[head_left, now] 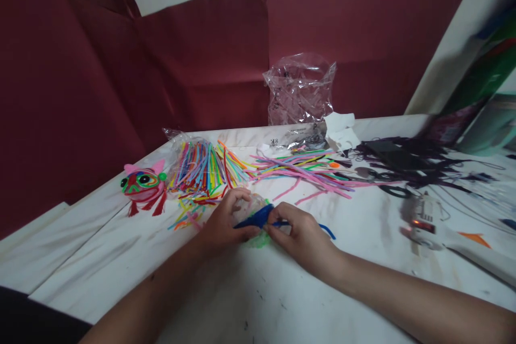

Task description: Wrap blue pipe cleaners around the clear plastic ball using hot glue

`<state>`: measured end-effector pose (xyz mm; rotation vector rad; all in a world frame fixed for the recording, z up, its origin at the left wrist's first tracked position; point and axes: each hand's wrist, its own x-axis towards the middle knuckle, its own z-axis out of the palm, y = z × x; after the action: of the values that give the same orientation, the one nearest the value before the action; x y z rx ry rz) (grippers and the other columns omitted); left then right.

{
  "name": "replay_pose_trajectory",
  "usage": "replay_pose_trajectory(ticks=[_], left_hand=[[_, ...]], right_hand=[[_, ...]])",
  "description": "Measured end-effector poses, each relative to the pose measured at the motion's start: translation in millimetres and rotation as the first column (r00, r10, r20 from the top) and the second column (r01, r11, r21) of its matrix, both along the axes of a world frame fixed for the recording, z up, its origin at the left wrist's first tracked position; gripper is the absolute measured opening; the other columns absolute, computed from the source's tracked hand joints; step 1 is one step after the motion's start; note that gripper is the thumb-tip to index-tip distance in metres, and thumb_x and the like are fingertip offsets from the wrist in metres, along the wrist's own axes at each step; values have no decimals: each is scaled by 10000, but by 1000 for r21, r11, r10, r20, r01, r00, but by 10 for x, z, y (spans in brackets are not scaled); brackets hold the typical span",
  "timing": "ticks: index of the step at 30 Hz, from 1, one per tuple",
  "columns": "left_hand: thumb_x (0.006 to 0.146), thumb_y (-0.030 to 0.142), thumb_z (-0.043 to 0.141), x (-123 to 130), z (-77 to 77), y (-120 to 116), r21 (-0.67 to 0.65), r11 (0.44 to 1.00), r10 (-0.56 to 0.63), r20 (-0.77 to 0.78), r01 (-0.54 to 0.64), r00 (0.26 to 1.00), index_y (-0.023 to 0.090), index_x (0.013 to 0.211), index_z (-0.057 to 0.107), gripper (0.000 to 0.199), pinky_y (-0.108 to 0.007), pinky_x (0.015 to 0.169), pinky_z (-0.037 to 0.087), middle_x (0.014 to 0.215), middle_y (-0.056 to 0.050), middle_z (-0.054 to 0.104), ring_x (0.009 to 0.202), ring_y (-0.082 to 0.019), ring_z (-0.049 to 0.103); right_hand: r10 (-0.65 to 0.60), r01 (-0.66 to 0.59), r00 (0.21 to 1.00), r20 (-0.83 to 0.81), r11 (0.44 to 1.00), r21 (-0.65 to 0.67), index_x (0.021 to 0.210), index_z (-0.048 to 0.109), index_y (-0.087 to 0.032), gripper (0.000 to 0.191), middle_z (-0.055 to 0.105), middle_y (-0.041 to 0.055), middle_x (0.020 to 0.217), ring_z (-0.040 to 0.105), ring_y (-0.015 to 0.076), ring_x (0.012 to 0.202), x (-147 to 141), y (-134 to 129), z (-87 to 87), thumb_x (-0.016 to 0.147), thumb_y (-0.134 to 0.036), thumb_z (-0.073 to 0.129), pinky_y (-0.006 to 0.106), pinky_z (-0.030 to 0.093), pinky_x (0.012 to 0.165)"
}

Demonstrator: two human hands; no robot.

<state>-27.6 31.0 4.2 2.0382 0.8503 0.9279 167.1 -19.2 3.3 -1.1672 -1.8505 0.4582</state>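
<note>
My left hand (223, 220) is curled round a roundish, see-through piece (258, 240) with green patches, keeping it just over the table. A dark blue patch (256, 219), apparently of pipe cleaner, covers part of its near side. The fingers of my right hand (304, 239) pinch a blue pipe cleaner (327, 231) against the right end of that patch. Its loose tail sticks out to the right behind the hand. Much of the round piece is hidden by my fingers.
A pink-eared animal figure (145, 187) stands at the left. Behind my hands lie bundled pipe cleaners (201, 166) and loose pink ones (306, 174). A glue gun (427, 220) with an orange light, dark cords (391, 161) and scissors (397, 190) are at the right; plastic bags (300, 91) stand behind.
</note>
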Motion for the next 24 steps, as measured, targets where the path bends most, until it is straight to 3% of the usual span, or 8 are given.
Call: replay_pose_trajectory(ticks=[5,10,20,24], left_hand=[[684,433,720,-10,-34,-9,25,1000,7,16,-7,1000,227,1044,459,490,-421,986,357,1241,-110,451,1200,-292,438],[646,427,749,-56,-102,45,-16,1000,-1,79,3,997,223,1105,443,588,-387,956,394,1237,-105,468,1166,-285,478],[695,418,706,35,-223,-13,77,996,24,183,-38,983,231,1098,419,529,-437,1011,351,1232,-98,397,1212,-283,405],[673,436,729,30,-225,18,25,1000,12,184,-17,983,233,1106,433,563,-433,1009,350,1239,-95,412,1205,-292,422]], right_hand=[[-13,13,1000,-2,1000,4,718,552,-210,83,617,-8,691,589,156,652,0,-1,-37,760,-143,577,245,442,577],[-8,8,999,-37,1000,1,722,572,-204,71,644,1,712,607,162,680,19,42,-86,777,-160,582,255,455,607],[-18,18,999,-37,1000,-11,716,564,-202,84,637,8,717,609,170,695,37,61,-64,769,-140,584,259,452,616],[-30,30,999,-38,1000,-6,716,560,-201,84,630,14,720,605,178,700,48,64,-68,781,-150,575,266,446,610]])
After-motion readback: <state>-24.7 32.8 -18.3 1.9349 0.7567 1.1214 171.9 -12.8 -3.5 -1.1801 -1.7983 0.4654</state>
